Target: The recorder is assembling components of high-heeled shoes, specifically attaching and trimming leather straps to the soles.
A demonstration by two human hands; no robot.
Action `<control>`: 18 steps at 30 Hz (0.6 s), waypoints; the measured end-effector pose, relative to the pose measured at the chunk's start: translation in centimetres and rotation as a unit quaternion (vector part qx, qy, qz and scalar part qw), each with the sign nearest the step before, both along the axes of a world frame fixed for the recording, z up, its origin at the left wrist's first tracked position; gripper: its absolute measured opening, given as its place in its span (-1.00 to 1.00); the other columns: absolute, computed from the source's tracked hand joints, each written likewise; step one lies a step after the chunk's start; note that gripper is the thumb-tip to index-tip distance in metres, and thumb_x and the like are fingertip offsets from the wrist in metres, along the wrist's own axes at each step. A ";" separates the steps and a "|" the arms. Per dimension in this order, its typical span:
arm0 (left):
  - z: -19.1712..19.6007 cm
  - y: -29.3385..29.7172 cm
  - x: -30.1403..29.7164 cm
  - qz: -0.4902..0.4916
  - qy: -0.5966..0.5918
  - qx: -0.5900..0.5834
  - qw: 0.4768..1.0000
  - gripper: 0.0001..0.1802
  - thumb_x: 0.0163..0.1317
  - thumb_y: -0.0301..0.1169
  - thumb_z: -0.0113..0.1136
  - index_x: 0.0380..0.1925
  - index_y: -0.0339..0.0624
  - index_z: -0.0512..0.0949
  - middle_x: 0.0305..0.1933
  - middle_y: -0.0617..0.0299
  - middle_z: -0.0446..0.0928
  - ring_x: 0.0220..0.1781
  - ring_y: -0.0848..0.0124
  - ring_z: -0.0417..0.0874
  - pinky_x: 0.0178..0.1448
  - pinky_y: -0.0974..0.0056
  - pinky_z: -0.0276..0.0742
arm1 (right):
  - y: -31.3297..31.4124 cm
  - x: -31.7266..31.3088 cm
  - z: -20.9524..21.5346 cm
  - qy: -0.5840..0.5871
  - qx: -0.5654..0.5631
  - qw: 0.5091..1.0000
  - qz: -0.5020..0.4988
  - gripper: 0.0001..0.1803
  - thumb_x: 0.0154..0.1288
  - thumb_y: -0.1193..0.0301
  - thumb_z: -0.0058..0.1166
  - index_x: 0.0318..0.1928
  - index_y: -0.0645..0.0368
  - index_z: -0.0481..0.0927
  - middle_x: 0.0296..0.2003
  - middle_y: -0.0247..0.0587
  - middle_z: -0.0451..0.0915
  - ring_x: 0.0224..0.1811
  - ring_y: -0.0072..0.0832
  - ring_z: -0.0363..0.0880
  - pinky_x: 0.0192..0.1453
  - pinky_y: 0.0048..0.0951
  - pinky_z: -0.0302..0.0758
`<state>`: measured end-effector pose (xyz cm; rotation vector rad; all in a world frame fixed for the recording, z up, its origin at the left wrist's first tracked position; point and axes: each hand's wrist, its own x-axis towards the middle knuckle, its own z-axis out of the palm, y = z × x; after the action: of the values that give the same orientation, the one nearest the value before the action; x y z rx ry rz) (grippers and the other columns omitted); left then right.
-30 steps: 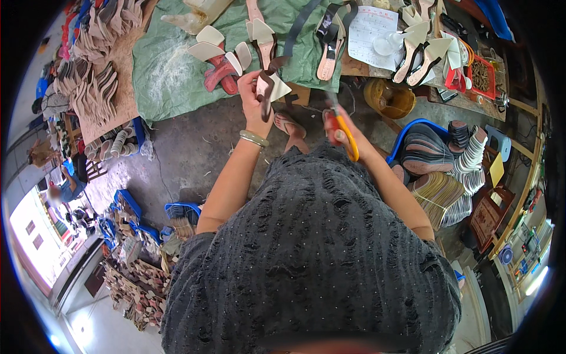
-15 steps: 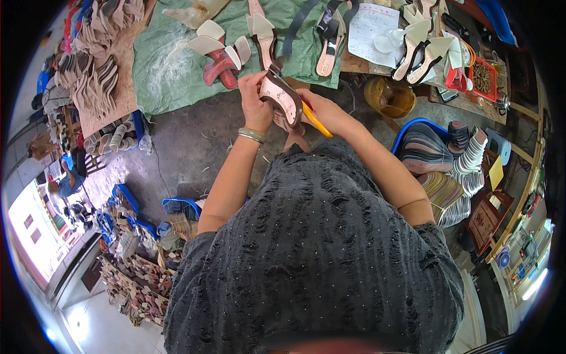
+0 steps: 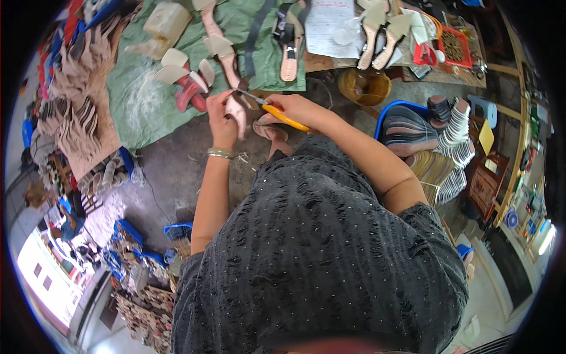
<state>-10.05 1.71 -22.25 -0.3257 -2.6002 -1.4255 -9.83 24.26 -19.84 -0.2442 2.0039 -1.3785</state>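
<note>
My left hand (image 3: 221, 125), with a bangle at the wrist, is closed around a curved pale pink shoe sole (image 3: 236, 115) just off the near table edge. In my right hand (image 3: 298, 111) is a yellow-handled tool (image 3: 288, 117) with a slim metal front end; its exact kind is unclear. That metal end points left, near the top of the sole. Just beyond my hands, a pale pink sandal (image 3: 226, 56) with a cream strap lies on the green sheet (image 3: 138, 103). To its left are red shoe parts (image 3: 190, 89) with cream pieces attached.
Cream-strapped sandals (image 3: 383, 44) and a red tray (image 3: 453, 47) of small parts stand at the right. A yellow bucket (image 3: 364, 88) is below the table edge, beside a blue crate (image 3: 386, 109) of stacked soles. More soles (image 3: 76, 127) lie on the left board.
The sole in my left hand has moved left and turned. My right hand has swung the yellow-handled tool so its metal end now shows, pointing left. The whole view has shifted a little.
</note>
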 end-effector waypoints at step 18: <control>4.2 3.1 0.9 0.037 -0.326 0.460 0.825 -0.67 0.33 -0.43 -0.03 0.03 -0.39 0.31 0.00 -0.12 0.51 0.07 0.10 0.56 0.17 0.13 0.49 | 7.8 1.8 -11.1 0.121 0.353 0.886 -0.275 -0.39 0.14 0.22 0.13 0.16 0.18 0.26 -0.18 0.19 0.46 -0.20 0.06 0.57 -0.13 -0.07 0.53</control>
<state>-9.14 4.76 -18.01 0.4671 -1.8367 -2.8758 -8.01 32.02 -30.95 0.5481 2.7753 -0.8292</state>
